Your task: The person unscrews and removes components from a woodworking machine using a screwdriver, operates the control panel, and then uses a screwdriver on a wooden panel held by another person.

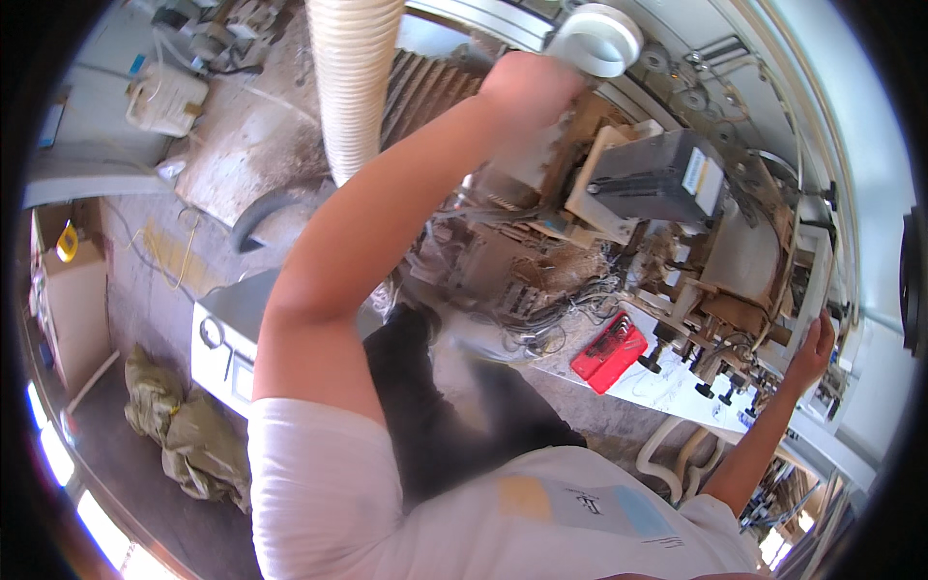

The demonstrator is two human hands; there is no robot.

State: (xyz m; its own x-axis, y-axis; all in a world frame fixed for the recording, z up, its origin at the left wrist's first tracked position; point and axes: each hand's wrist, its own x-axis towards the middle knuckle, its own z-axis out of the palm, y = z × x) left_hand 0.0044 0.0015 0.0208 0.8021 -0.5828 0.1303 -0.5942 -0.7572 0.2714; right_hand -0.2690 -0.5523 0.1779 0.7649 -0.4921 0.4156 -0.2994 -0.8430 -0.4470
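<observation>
My left hand (536,92) is raised at the far middle, smeared by motion, and its fingers are hidden. Right beside it is a white round duct collar (601,41); I cannot tell whether the hand grips it. Below the hand stands a dusty machine with a dark grey motor housing (657,176) on a wooden mount. At the far right, my right hand (812,356) rests against the machine's pale metal rail (820,280), fingers stretched out, nothing seen in them. A ribbed cream hose (354,77) hangs beyond my left forearm.
An open red tool case (609,353) lies on the machine's white ledge, near black knobs. Wood debris and cables cover the machine bed. On the left are a white metal box (220,353), olive sacks (198,440) and a plastic jug (166,100). Pale hoses (667,459) hang below the ledge.
</observation>
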